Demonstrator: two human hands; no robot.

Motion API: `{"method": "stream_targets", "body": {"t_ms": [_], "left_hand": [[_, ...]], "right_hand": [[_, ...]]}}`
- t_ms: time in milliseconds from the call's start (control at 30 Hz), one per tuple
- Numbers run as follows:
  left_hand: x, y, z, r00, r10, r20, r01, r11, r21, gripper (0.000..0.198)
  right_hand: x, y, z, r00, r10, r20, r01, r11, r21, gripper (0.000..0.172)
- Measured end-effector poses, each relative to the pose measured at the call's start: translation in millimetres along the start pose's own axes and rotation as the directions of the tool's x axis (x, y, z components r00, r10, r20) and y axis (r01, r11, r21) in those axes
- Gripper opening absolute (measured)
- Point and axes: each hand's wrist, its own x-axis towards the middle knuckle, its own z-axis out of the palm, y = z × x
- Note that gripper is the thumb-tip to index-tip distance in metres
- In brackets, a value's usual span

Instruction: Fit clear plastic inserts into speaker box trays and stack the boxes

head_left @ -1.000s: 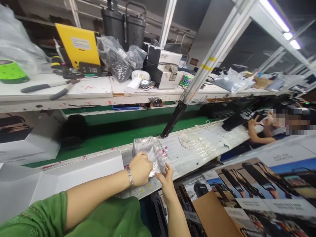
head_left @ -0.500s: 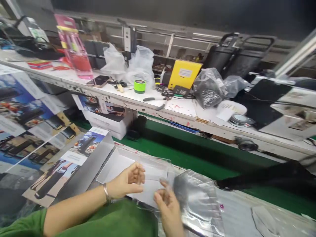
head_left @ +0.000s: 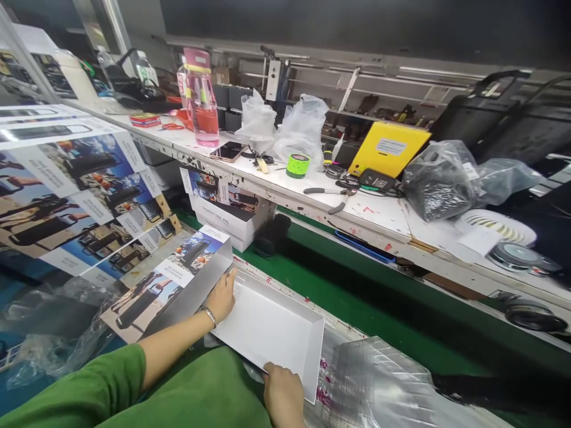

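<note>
An open, shallow white box (head_left: 267,321) lies before me with its plain inside showing. My left hand (head_left: 222,299) rests at the box's left end, fingers stretched out. At the near right edge, my right hand (head_left: 284,393) has its fingers closed on the box's side wall. A box lid with printed speaker pictures (head_left: 178,273) stands tilted just left of my left hand. Clear plastic packaging (head_left: 379,380) lies to the right of the white box.
Printed boxes (head_left: 89,196) are stacked at the left, beside crumpled clear film (head_left: 57,339). The shelf beyond holds a pink bottle (head_left: 205,107), a phone (head_left: 228,151), green tape (head_left: 298,165), pliers (head_left: 334,196), a yellow stand (head_left: 388,148) and a bagged black item (head_left: 439,181).
Both hands have come down from above the white box onto it, the left to its left end and the right to its near edge. My view has swung left.
</note>
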Motion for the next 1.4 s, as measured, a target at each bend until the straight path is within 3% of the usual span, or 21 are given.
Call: {"method": "stream_targets", "body": {"t_ms": [67,133,233,300,400,467,533,600,700,800,967,1200,1300,1400], "left_hand": [[-2.7,6.7,4.3,0.997,0.048,-0.053,-0.047,0.999,0.027,0.072],[-4.5,11.4,-7.1,0.988,0.108,-0.110,-0.102,0.993,0.054,0.067],[2.7,4.3,-50.9,0.969,0.109,-0.221,-0.083,0.989,0.124,0.068],[13.9,-13.7,-87.1,0.970,-0.011,-0.244,0.056,0.983,0.177,0.080],[28.4,-53.4,-126.6,0.952,-0.294,-0.084,0.305,0.924,0.230,0.108],[30.5,-77.3,-135.1,0.909,-0.410,0.077,0.384,0.894,0.229,0.119],[26.5,-90.5,-132.1,0.895,-0.428,0.126,0.394,0.890,0.229,0.116],[19.5,-89.8,-125.7,0.920,-0.386,0.064,0.358,0.897,0.259,0.107],[12.2,-65.5,-125.1,0.968,-0.246,-0.038,0.245,0.914,0.322,0.098],[16.2,-22.7,-137.0,0.989,-0.083,-0.120,0.123,0.919,0.376,0.097],[36.5,43.6,-145.1,0.991,0.077,-0.111,-0.012,0.870,0.494,0.099],[49.0,89.3,-116.4,0.976,0.214,-0.043,-0.164,0.847,0.506,0.101],[63.9,126.3,-104.1,0.951,0.308,-0.010,-0.266,0.836,0.479,0.105],[86.7,174.0,-84.9,0.900,0.435,0.033,-0.404,0.803,0.438,0.105]], "right_hand": [[1.5,0.6,-3.9,1.000,-0.005,0.004,0.005,1.000,-0.008,0.035],[2.4,3.4,-12.8,1.000,-0.020,0.006,0.020,1.000,-0.021,0.034],[5.1,11.8,-36.3,0.999,-0.048,-0.007,0.047,0.998,-0.049,0.031],[9.3,20.7,-58.0,0.998,-0.056,-0.015,0.055,0.996,-0.074,0.028],[18.8,38.5,-95.3,0.999,-0.035,-0.014,0.034,0.994,-0.108,0.027],[25.3,51.7,-119.5,1.000,-0.010,-0.018,0.008,0.992,-0.126,0.026],[29.9,64.1,-140.8,0.999,0.010,-0.034,-0.014,0.991,-0.134,0.027],[31.6,74.2,-157.7,0.999,0.026,-0.044,-0.032,0.991,-0.129,0.027],[29.9,83.6,-173.9,0.999,0.043,-0.021,-0.045,0.994,-0.104,0.026],[26.1,87.3,-180.2,0.999,0.031,0.024,-0.029,0.996,-0.084,0.025],[17.9,91.6,-173.7,0.993,-0.012,0.121,0.023,0.996,-0.088,0.022],[6.1,99.7,-157.6,0.954,-0.036,0.299,0.078,0.989,-0.129,0.026],[8.3,102.5,-149.6,0.947,-0.053,0.318,0.090,0.990,-0.104,0.030],[13.5,103.8,-137.1,0.958,-0.080,0.276,0.097,0.994,-0.049,0.035]]}}
